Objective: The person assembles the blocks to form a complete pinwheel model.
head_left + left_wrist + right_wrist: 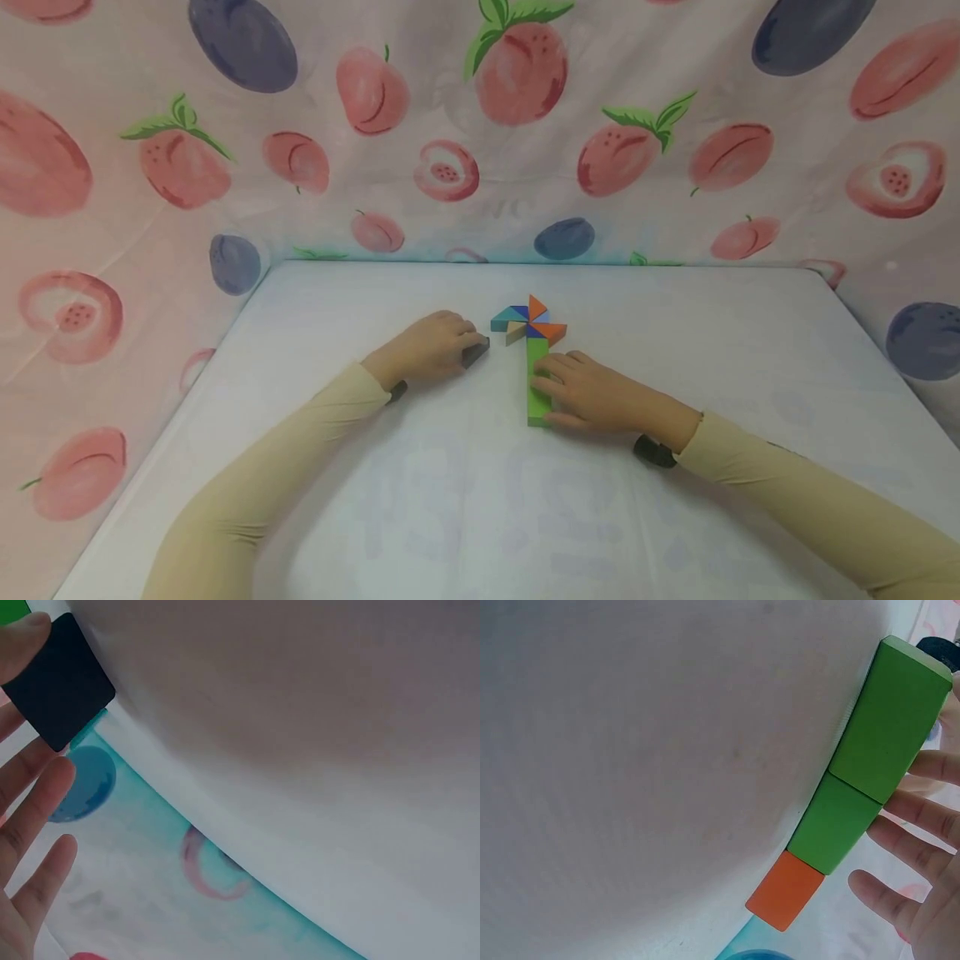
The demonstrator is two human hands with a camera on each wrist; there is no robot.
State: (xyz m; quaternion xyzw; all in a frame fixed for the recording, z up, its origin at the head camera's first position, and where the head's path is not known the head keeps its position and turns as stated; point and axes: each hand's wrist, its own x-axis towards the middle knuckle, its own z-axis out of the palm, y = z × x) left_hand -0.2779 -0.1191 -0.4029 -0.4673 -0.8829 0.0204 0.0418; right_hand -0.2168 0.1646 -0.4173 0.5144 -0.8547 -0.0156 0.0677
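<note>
Between the thumb and the curled fingers of the left hand [435, 346] sits a small black block [476, 353], pinched at its edges; the left wrist view shows the block [60, 682] held at the thumb tip while the other fingers [37, 802] spread loosely beneath it. Just past those fingertips, toward the middle of the table, lies a pinwheel of coloured triangles [528, 321], with teal, blue, orange and pale wood pieces meeting at one centre. Under the straight fingers of the right hand [592, 392] lies a green bar [537, 383] made of two green blocks set end to end, its far end touching the pinwheel; the fingers press flat along its side and curl round nothing. From the right wrist view the two green blocks [877, 765] run in a line to an orange piece [785, 891], with the fingers [922, 814] resting beside them. Beyond both hands spreads the white table [450, 517], and round it hangs a pink cloth printed with fruit [375, 125]. Cream sleeves [255, 492] cover both forearms.
</note>
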